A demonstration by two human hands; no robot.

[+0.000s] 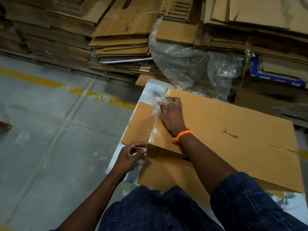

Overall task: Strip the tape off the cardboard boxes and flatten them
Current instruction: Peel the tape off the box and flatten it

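A flattened brown cardboard box (233, 130) lies on a shiny metal table (150, 88). A strip of clear tape (155, 120) runs along the box's left side, lifted and crumpled at its far end. My right hand (171, 114), with an orange band at the wrist, grips the bunched far end of the tape near the box's far left corner. My left hand (131, 155) pinches the tape's near end at the edge of a flap (163, 149), thumb and fingers closed on it.
Tall stacks of flattened cardboard (120, 30) stand behind the table. A crumpled clear plastic sheet (191, 64) hangs off them, next to a blue-printed box (275, 77). The grey floor (50, 130) with a worn yellow line (33, 79) lies to the left.
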